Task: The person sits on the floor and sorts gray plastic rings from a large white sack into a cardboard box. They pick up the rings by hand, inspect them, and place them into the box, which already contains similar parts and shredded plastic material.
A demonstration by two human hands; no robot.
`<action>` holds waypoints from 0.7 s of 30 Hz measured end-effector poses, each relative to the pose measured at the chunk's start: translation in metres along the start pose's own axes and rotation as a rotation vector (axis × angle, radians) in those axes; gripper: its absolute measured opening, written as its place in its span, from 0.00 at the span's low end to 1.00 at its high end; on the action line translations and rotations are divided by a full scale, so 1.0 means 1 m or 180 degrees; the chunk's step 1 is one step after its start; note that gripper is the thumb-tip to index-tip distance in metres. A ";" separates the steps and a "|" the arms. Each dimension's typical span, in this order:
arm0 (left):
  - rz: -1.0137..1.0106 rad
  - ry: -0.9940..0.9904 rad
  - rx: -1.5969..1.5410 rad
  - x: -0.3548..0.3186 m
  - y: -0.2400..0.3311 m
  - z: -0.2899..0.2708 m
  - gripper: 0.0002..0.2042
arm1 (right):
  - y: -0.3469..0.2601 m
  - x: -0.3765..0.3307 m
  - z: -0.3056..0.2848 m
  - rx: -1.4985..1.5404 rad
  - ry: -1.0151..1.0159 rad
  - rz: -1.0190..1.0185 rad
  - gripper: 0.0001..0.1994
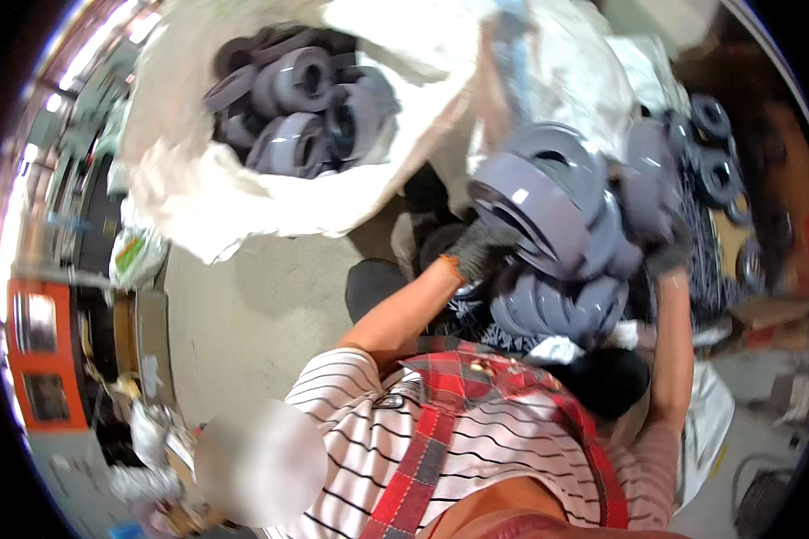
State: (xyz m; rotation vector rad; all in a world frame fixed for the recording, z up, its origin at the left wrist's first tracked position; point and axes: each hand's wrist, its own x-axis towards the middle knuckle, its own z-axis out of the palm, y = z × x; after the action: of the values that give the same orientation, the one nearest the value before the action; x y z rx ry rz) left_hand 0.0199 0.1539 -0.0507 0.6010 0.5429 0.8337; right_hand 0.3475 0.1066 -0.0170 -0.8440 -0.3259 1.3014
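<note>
A cluster of shiny grey plastic ring-shaped parts (pixel 548 202) lies between my two hands in front of my body. My left hand (pixel 485 249), in a dark grey glove with an orange cuff, grips the lower left edge of the cluster; its fingertips are partly hidden by the parts. On the right side, my gloved right hand (pixel 671 250) is closed against a tall grey ring (pixel 649 180); most of its fingers are hidden. More grey rings (pixel 562 305) sit just below the cluster, near my lap.
A large open white sack (pixel 270 202) at the upper left contains many similar grey parts (pixel 297 117). Loose grey rings (pixel 719 175) lie at the far right beside dark patterned cloth. An orange-framed cabinet (pixel 45 355) stands at the left.
</note>
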 end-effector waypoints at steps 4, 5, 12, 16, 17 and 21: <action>0.0819 -0.0691 0.1536 -0.027 0.078 0.052 0.25 | -0.059 -0.033 0.010 -0.4259 0.0426 -0.2713 0.24; 0.1063 -0.0600 0.1682 -0.041 0.106 0.057 0.24 | -0.068 -0.052 0.056 -0.6074 0.0662 -0.3228 0.24; 0.3006 0.0762 0.3310 -0.110 0.344 0.040 0.18 | -0.056 -0.017 0.325 -0.5113 -0.0671 -0.3223 0.27; 0.3835 0.1642 0.4631 -0.188 0.373 0.040 0.16 | 0.005 -0.008 0.384 -0.5238 -0.1803 -0.2867 0.29; 0.3716 0.1164 0.4512 -0.190 0.350 0.044 0.16 | 0.008 -0.011 0.365 -0.5436 -0.1878 -0.2681 0.29; 0.0668 -0.0619 0.3984 -0.155 0.206 0.042 0.15 | -0.003 -0.026 0.256 -0.6249 -0.1680 -0.1629 0.31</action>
State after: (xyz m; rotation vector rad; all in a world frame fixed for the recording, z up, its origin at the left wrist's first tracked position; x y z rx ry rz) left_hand -0.1445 0.1272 0.1504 1.8864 0.8062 0.5390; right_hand 0.1764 0.1746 0.1624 -1.7402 -2.2633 0.3109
